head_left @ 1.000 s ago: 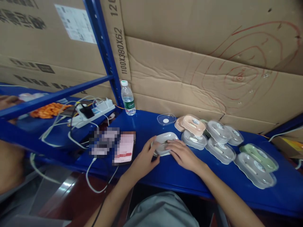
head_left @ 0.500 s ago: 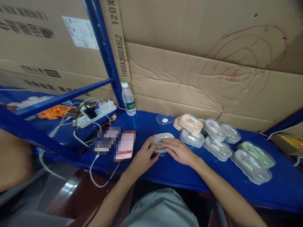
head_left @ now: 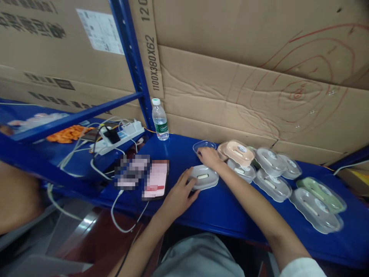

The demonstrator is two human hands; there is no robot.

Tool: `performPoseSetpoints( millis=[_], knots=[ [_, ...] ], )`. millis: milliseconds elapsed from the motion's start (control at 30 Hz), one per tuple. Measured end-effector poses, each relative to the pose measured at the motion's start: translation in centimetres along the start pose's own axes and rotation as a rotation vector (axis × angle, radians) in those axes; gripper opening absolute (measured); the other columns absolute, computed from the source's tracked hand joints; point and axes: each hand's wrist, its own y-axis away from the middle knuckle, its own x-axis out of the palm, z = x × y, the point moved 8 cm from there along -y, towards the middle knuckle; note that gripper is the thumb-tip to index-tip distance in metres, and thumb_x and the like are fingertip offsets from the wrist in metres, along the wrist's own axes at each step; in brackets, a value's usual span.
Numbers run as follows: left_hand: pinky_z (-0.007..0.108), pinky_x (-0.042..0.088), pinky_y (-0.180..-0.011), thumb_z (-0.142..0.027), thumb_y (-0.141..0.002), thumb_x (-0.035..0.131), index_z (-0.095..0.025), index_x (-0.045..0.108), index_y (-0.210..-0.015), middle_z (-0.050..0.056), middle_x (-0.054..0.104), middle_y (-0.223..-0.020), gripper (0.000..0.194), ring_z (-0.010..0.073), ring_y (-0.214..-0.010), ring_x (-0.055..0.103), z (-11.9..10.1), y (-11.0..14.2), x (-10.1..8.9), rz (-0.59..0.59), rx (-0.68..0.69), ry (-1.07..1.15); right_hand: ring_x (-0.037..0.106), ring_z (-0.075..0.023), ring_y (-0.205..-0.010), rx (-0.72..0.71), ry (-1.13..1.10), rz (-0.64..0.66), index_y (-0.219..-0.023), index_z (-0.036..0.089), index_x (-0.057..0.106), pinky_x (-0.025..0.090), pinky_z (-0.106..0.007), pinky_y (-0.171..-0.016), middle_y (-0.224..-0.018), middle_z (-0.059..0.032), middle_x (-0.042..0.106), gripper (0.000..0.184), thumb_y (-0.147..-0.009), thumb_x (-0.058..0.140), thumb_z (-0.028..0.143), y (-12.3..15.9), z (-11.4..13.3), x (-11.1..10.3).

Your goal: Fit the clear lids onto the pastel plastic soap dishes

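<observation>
Your left hand (head_left: 181,192), loosely spread, meets the left rim of a grey oval plastic dish (head_left: 210,179) with a pale central bar (head_left: 202,176), flat on the blue tabletop (head_left: 213,209); beyond, your right hand (head_left: 209,157) bends over a clear oval plastic lid (head_left: 205,144), its grip unclear.

Blue tabletop (head_left: 227,209) carries a bottle (head_left: 161,124), phone (head_left: 157,179), lid (head_left: 203,144) and dishes (head_left: 210,179)

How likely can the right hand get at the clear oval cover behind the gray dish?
Very likely yes: the right hand is at the near edge of the clear cover, with nothing visible between. The gray dish lies left of the right forearm, leaving its way free.
</observation>
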Motion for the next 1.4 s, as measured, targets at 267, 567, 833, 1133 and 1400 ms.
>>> performPoseSetpoints(
  millis=[267, 567, 833, 1133, 1400],
  knots=[
    [0.054, 0.055, -0.109, -0.022, -0.09, 0.074, -0.024, 0.065, -0.116, 0.015, 0.056, -0.153, 0.028, 0.0356, -0.138, 0.059, -0.4, 0.0, 0.0, 0.053, 0.056, 0.018, 0.075, -0.0207, -0.098, 0.032, -1.19, -0.255, -0.113, 0.026, 0.056, 0.06, -0.042, -0.096, -0.101, -0.0035, 0.072, 0.04, -0.101, 0.053, 0.064, 9.1, -2.9, -2.1],
    [0.048, 0.057, -0.11, -0.028, -0.087, 0.081, -0.026, 0.055, -0.13, 0.012, 0.054, -0.147, 0.049, 0.0311, -0.133, 0.063, 0.6, 0.1, 0.2, 0.057, -0.036, 0.153, 0.074, -0.0224, -0.079, 0.266, -1.402, -0.259, -0.149, 0.029, 0.043, 0.063, -0.043, -0.081, -0.08, 0.0019, 0.066, 0.061, -0.098, 0.061, 0.057, 15.4, -5.9, -0.1],
    [0.05, 0.053, -0.114, -0.033, -0.092, 0.078, -0.031, 0.035, -0.157, 0.015, 0.04, -0.162, 0.078, 0.0343, -0.144, 0.053, 1.4, 0.3, 1.0, 0.132, -0.125, 0.18, 0.068, -0.0322, -0.111, 0.037, -0.243, -0.346, -0.123, 0.022, 0.068, 0.049, -0.055, -0.106, -0.111, -0.0126, 0.074, 0.038, -0.104, 0.057, 0.053, 16.7, -3.9, -2.6],
    [0.05, 0.055, -0.111, -0.038, -0.092, 0.077, -0.031, 0.041, -0.156, 0.015, 0.046, -0.159, 0.073, 0.0349, -0.142, 0.056, 2.0, 0.6, 1.3, 0.095, -0.113, 0.185, 0.033, -0.0343, -0.158, -0.328, -0.106, -0.12, -0.163, 0.031, 0.039, 0.042, -0.058, -0.122, -0.17, -0.0141, 0.036, 0.069, -0.102, 0.066, 0.044, 17.2, -0.7, -0.5],
    [0.049, 0.055, -0.111, -0.041, -0.094, 0.074, -0.03, 0.043, -0.158, 0.015, 0.044, -0.164, 0.071, 0.0342, -0.145, 0.054, 2.0, 0.6, 1.3, 0.081, -0.089, 0.144, 0.037, -0.0351, -0.156, -0.349, 0.0, -0.198, -0.161, 0.027, 0.045, 0.045, -0.056, -0.121, -0.166, -0.0171, 0.041, 0.073, -0.096, 0.074, 0.042, 17.2, -0.6, 0.1]
  ],
)
